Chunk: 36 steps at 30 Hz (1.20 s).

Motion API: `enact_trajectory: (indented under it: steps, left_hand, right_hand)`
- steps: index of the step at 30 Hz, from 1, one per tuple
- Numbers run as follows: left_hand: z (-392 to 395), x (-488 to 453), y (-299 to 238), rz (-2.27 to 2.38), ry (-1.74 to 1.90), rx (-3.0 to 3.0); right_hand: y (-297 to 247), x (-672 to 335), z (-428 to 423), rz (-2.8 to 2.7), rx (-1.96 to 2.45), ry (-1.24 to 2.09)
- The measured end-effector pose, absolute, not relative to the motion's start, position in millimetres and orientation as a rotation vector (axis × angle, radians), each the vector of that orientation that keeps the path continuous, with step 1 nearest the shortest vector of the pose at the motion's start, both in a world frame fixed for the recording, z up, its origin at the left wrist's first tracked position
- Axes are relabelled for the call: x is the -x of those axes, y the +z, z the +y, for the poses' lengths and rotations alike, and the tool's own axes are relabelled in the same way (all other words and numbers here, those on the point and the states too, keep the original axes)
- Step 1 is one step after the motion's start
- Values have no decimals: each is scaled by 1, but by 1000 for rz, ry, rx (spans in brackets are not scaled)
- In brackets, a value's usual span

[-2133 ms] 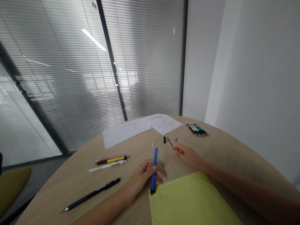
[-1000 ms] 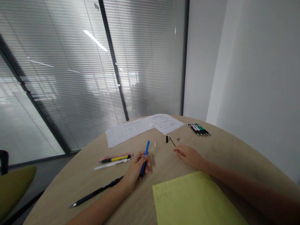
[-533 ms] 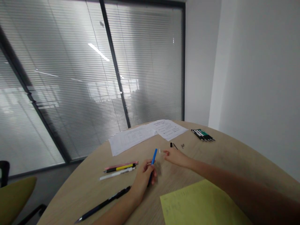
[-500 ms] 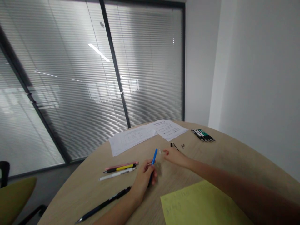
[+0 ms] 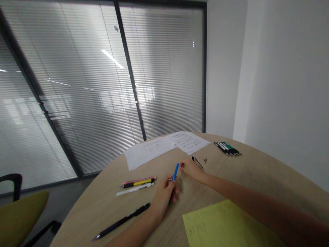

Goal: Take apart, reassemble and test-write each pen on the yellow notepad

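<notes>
My left hand (image 5: 164, 192) is closed around a pen-shaped blue barrel with a dark lower part, a blue pencil or pen (image 5: 175, 172), its blue end tilted up. Close to that end, the thumb and fingers of my right hand (image 5: 190, 168) pinch a small white piece (image 5: 179, 165). Whether the piece touches the blue end I cannot tell. Just beyond my right hand lies a thin black pen-like item (image 5: 197, 162), partly hidden by the hand. A small grey scrap (image 5: 205, 160) is on the table to its right.
Pink, yellow-black and white pencils (image 5: 136, 184) lie left of my hands. A big black mechanical pencil (image 5: 120, 222) is nearer. Several black, white and green pencils (image 5: 227, 149) sit in a row at right. Printed papers (image 5: 151, 151) are behind, yellow paper (image 5: 218, 226) in front.
My right hand has brought the small white piece up close to the blue pencil's top end. My left hand keeps its grip. The whole view has shifted slightly.
</notes>
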<state>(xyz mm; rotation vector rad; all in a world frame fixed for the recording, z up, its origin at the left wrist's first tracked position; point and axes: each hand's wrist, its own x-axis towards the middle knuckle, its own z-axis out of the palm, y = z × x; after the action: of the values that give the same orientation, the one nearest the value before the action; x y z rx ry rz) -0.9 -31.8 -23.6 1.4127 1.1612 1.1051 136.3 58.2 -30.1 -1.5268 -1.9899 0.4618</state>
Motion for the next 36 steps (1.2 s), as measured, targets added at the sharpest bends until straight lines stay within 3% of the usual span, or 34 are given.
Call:
enact_trajectory:
  steps: [10, 17, 25, 36]
  left_hand:
    - [-35, 2, -23, 1165, 1043, -1522]
    - [-39, 7, -17, 1285, 832, -2085]
    - [-44, 12, -17, 1333, 546, -2736]
    - [-45, 11, -19, 1318, 472, -2824]
  right_hand:
    - [-34, -197, 4, -1841, 1331, 912]
    - [-52, -229, -6, -1937, 1084, 534]
    - [-44, -223, -24, -1966, 1244, 470]
    - [-48, -220, -23, -1836, 1178, 687]
